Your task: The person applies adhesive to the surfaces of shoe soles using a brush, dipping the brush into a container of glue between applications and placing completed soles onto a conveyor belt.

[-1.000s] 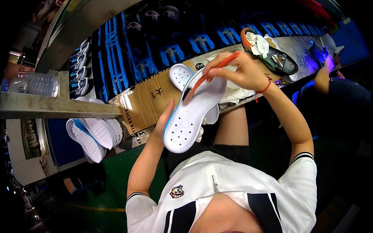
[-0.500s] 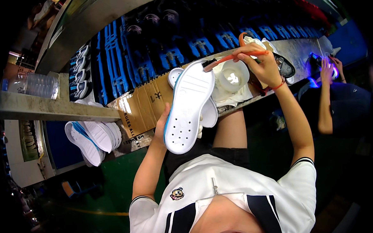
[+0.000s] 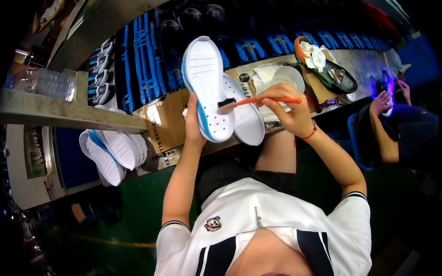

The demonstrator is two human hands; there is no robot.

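Note:
A white shoe sole (image 3: 203, 73) with a blue edge is in my left hand (image 3: 195, 125), tilted up with its inner side toward me. My fingers are closed around its left side near the lower end; some are hidden behind it. Between the fingers of my right hand (image 3: 285, 109) is an orange-handled brush (image 3: 254, 102). Its dark bristles are at the sole's lower part, beside the small holes. A second white sole (image 3: 250, 127) lies behind the first one, partly covered by it. A white plastic tub (image 3: 291, 77) stands just beyond my right hand.
Flattened cardboard (image 3: 167, 121) covers the bench's near edge. More white soles (image 3: 115, 151) are stacked at the left, below a metal beam (image 3: 74, 114). An orange and black shoe-shaped tray (image 3: 343, 78) holds crumpled white tissue. Blue racks line the back. Another person's hands (image 3: 381, 103) work at the right.
The sole has moved up and left in my left hand. My right hand has brought the brush from the sole's upper end down to the perforated part. The second sole shows more.

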